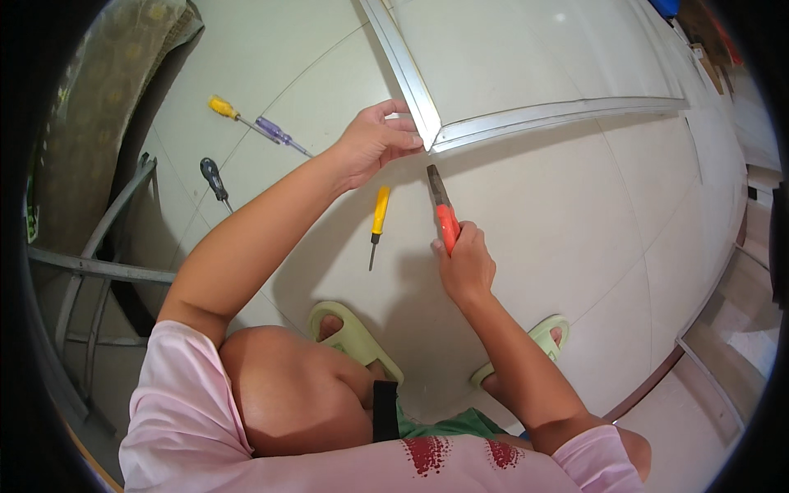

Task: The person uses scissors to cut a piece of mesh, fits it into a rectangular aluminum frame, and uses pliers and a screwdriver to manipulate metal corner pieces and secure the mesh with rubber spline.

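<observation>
My left hand point(374, 144) grips the corner of a silver metal frame point(559, 111), which has a pale flat panel or opening inside its two visible bars. My right hand point(467, 263) holds red-handled pliers point(444, 215), their dark jaws pointing up, just below that corner. Between my hands lies a yellow screwdriver with a dark blade point(379, 209). Left of my left hand lie a yellow-handled screwdriver point(222, 106), a purple-handled one point(273, 129) and a black-handled one point(212, 179).
Grey metal bars of a rack or stand point(107, 267) are at the left, beside a long patterned bundle point(123, 99). My feet in light green slides point(362, 345) rest on the tiled floor point(600, 238). More metal framing point(711, 382) stands at the right edge.
</observation>
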Demonstrator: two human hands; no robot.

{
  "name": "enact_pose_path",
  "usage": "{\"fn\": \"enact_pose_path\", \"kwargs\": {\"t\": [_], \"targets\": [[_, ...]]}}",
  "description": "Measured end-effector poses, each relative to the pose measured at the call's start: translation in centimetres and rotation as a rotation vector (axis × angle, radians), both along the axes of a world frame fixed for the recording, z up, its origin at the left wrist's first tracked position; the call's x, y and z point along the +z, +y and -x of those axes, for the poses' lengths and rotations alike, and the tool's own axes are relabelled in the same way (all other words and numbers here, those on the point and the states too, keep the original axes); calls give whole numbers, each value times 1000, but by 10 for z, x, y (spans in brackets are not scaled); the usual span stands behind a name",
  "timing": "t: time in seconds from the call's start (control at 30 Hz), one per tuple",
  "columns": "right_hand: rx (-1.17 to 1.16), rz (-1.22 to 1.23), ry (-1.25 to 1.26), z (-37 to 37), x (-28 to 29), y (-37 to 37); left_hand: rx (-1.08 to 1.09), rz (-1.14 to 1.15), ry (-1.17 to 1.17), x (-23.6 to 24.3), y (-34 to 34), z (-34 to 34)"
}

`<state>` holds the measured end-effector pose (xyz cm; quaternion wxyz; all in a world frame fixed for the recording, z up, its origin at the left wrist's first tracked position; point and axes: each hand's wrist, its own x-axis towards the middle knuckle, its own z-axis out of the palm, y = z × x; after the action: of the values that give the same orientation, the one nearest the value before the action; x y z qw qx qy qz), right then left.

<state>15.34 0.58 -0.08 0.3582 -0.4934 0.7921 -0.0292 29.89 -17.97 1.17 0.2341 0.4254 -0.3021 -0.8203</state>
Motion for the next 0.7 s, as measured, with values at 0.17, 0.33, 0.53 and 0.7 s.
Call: {"fn": "enact_pose_path", "kwargs": {"t": [0.17,0.33,0.53,0.7], "targets": [[71,-34,84,-6,-24,4,-5,-1,-120,-42,2,-6],[120,-88,66,-13,-23,6,8,200,-256,-67,13,-3],[131,-17,147,-8,-19,17,-12,218,-189,-65,17,-3],[178,42,155,-9,-18,16,-13,178,-165,-67,16,-11]]}}
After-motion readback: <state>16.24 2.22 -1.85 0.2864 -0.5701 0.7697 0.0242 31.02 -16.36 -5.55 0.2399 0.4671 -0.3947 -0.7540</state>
